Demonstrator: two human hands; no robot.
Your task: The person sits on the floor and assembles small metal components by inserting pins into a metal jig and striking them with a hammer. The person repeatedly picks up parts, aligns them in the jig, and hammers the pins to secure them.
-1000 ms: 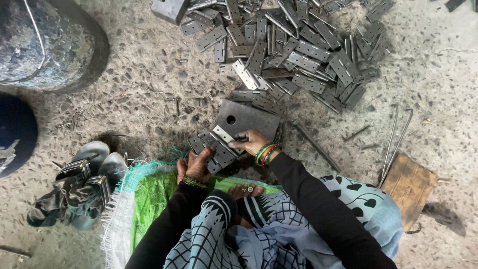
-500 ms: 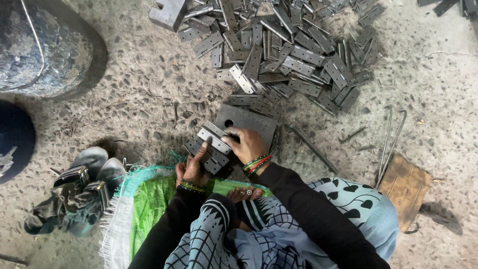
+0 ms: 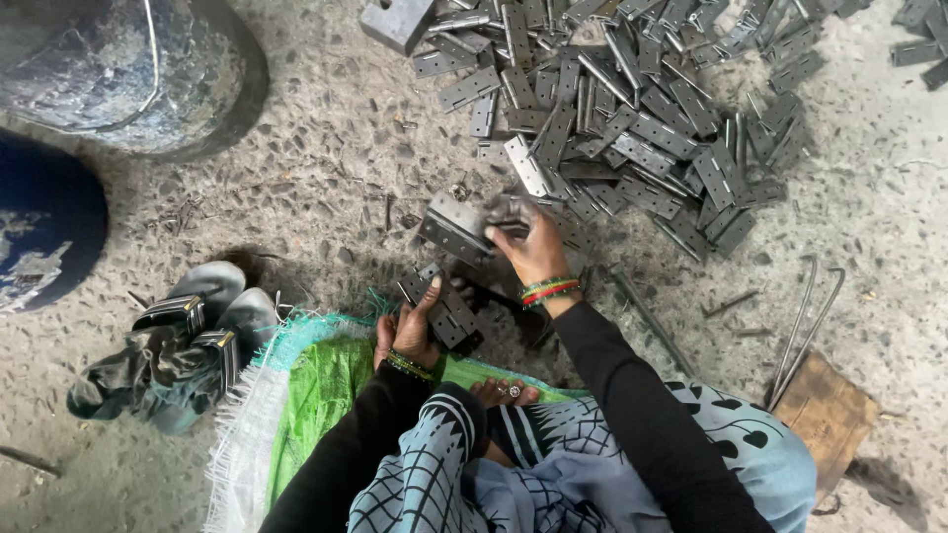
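Head view: right hand (image 3: 533, 247) grips hinge (image 3: 456, 225); left hand (image 3: 413, 326) clasps hinge stack (image 3: 444, 311); hinge heap (image 3: 642, 109) crowds ahead.

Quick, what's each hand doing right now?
Left hand: closed on the small stack of grey metal hinges.
Right hand: closed on a flat grey metal hinge plate.

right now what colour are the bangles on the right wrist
Green, red and orange bangles just behind the right hand, seen in the head view.
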